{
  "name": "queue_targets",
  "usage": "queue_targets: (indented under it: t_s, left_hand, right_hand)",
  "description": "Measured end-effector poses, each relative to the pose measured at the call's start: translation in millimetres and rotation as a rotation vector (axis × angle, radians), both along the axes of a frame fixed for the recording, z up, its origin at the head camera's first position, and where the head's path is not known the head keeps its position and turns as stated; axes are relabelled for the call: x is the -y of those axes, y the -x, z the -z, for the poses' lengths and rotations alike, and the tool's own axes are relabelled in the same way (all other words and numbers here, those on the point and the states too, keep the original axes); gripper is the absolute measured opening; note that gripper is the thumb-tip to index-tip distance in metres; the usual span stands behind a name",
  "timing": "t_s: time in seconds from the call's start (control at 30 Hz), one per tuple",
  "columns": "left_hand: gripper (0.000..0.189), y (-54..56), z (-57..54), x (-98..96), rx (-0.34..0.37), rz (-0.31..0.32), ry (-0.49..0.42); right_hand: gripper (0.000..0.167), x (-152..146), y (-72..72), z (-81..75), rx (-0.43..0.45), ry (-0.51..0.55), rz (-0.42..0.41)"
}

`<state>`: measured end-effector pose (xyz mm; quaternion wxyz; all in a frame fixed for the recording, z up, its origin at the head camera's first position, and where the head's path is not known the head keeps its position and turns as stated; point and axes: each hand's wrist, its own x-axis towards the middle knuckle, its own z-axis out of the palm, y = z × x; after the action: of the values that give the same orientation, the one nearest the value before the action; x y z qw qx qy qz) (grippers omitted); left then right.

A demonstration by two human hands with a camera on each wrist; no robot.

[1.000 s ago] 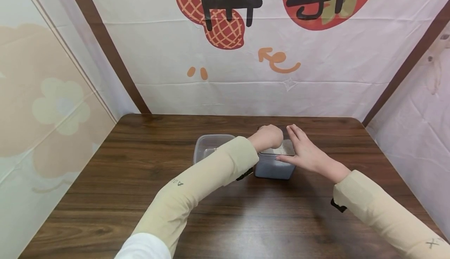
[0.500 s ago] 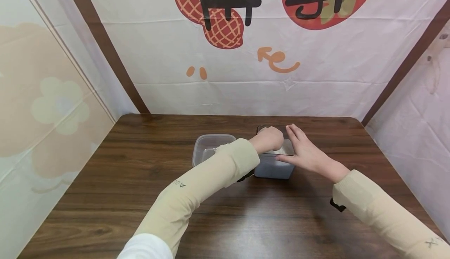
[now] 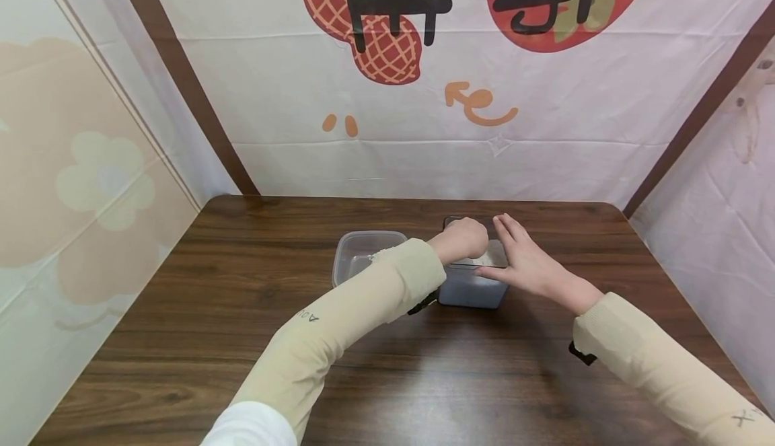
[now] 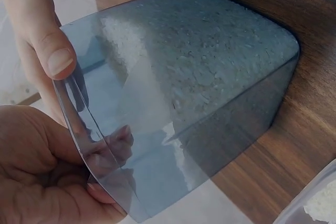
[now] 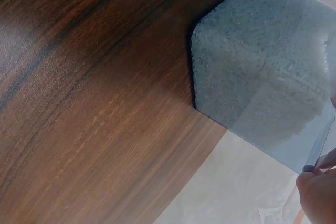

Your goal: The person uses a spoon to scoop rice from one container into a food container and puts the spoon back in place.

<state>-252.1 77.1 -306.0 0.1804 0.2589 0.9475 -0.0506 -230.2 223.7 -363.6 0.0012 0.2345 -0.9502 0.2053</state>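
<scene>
A see-through blue-grey bin (image 3: 472, 289) partly filled with white rice (image 4: 210, 61) stands on the wooden table. My left hand (image 3: 465, 239) is at its top, fingers curled. Through the clear wall in the left wrist view, the left fingertips (image 4: 118, 145) show inside the rim; whether they hold something is hidden. My right hand (image 3: 529, 264) holds the bin's right side, thumb on the near wall and fingers spread toward the far rim. That thumb (image 4: 60, 59) appears in the left wrist view too. Left of the bin, partly behind the left forearm, sits a clear plastic container (image 3: 351, 264).
Some white rice (image 4: 321, 205) lies in the clear container at the corner of the left wrist view. The dark wooden table (image 3: 460, 379) reaches back to a printed cloth backdrop (image 3: 290, 96). Cloth also hangs on both sides.
</scene>
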Motion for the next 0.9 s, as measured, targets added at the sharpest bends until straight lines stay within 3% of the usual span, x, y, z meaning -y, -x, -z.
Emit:
queue_targets:
  t_s: [0.1,0.3,0.53,0.67,0.77,0.9]
  left_hand:
    - [0.027,-2.9,-3.6,2.2,-0.007,0.007,-0.010]
    - [0.029,3.1,1.8,2.8,0.004,0.012,-0.043]
    - [0.028,4.7,-0.1,3.6,0.017,0.001,-0.055]
    - [0.027,7.9,0.5,2.6,0.032,-0.013,-0.055]
    - [0.028,6.9,0.8,-1.9,0.021,-0.059,-0.030]
    - [0.027,50.4,50.8,-14.6,-0.038,-0.034,-0.028]
  right_hand:
    - [0.106,0.7,0.2,0.0,-0.005,-0.002,-0.001]
    - [0.105,0.9,0.1,0.5,-0.012,0.001,-0.003]
    - [0.105,1.2,0.1,0.0,-0.008,-0.001,-0.005]
    - [0.105,1.2,-0.2,0.3,-0.012,-0.001,-0.005]
    - [0.105,0.9,-0.5,0.9,-0.023,0.005,-0.005]
    - [0.104,0.8,-0.6,1.5,-0.039,0.010,-0.003]
